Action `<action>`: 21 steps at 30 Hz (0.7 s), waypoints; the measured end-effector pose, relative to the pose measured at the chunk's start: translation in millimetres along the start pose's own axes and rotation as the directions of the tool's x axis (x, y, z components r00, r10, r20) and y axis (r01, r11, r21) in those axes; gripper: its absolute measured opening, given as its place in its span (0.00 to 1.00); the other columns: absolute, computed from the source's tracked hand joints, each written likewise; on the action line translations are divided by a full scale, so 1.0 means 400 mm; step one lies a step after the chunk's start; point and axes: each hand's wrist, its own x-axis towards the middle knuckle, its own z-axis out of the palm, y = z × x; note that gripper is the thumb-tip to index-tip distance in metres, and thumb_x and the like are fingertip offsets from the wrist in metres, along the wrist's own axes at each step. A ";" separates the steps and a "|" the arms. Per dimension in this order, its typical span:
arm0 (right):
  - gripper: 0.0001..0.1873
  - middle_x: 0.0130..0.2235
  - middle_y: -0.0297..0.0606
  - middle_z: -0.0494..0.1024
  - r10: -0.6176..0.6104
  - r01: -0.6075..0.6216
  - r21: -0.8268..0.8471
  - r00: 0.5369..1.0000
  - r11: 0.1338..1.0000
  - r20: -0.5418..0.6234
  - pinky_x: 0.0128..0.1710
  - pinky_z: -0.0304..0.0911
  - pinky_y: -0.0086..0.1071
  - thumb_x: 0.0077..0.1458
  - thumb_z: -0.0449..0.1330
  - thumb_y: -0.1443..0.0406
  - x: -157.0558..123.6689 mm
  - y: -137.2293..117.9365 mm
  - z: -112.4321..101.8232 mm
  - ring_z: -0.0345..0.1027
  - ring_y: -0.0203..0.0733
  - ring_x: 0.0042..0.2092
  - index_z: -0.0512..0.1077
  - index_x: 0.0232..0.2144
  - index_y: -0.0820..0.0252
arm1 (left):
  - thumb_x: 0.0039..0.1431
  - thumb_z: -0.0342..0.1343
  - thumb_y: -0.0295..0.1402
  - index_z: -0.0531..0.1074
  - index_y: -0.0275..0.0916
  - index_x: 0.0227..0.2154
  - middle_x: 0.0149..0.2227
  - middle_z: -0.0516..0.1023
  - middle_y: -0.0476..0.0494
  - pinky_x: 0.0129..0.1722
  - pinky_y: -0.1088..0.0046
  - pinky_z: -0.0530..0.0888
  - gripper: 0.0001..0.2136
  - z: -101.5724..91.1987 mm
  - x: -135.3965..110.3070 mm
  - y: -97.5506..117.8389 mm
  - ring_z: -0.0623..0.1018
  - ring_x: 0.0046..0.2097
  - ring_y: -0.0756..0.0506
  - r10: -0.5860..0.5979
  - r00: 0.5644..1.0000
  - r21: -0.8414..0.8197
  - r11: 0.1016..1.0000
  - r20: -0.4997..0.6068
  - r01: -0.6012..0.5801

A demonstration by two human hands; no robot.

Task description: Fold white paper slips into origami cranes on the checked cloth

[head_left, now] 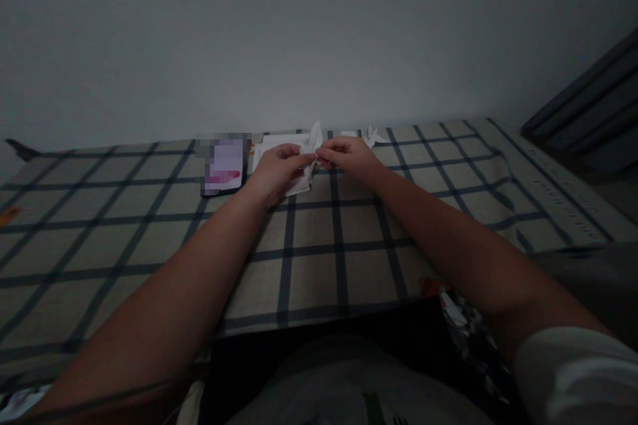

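A piece of white folded paper (313, 138) is pinched between my two hands over the back part of the table. My left hand (282, 169) grips it from the left with thumb and fingers closed. From the right, the thumb and fingertips of my right hand (351, 151) press on its other side. The exact fold between the fingertips is too small and dim to make out. Just behind my right hand stands another folded white paper figure (371, 137) with pointed tips. White papers (299, 187) lie beneath and behind my left hand.
A phone (226, 165) with a lit, blurred screen lies left of my left hand. The checked tablecloth (312, 232) covers the table, which meets a pale wall (309, 40). A dark curtain (588, 89) hangs at the right. Something orange (8, 215) lies at the far left.
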 end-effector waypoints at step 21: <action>0.10 0.26 0.34 0.77 0.039 -0.039 -0.006 0.998 0.999 0.049 0.33 0.70 0.28 0.57 0.66 0.62 -0.003 0.001 0.001 0.71 0.33 0.30 0.75 0.30 0.63 | 0.45 0.71 0.42 0.79 0.37 0.26 0.24 0.78 0.44 0.25 0.74 0.68 0.13 -0.038 0.005 -0.006 0.74 0.25 0.48 0.110 0.994 0.396 0.911 0.029 -0.112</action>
